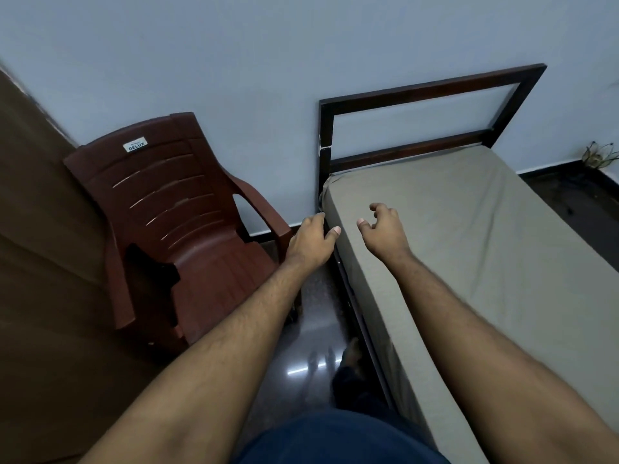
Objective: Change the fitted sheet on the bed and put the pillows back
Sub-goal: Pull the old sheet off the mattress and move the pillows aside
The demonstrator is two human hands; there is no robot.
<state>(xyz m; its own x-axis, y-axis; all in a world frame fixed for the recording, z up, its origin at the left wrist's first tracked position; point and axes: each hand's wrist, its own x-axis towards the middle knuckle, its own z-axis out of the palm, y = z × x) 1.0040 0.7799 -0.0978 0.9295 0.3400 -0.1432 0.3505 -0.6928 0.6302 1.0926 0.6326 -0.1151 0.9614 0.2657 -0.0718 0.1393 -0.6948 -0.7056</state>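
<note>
Pale blue wall [234, 61] — brown plastic chair [174, 209] on glossy dark floor [311, 329].

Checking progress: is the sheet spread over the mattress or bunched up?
Spread: the sheet lies flat over the whole visible mattress top, lightly creased, wrapped over the near corner.

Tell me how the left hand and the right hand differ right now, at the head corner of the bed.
The left hand is at the side edge of the mattress near the corner, thumb on the grey fitted sheet; the right hand is over the top of the mattress. The left hand's fingers go down out of sight beside the mattress; the right hand's fingers are loosely curled, holding nothing. Both reach forward on bare, outstretched arms toward the same corner.
</note>
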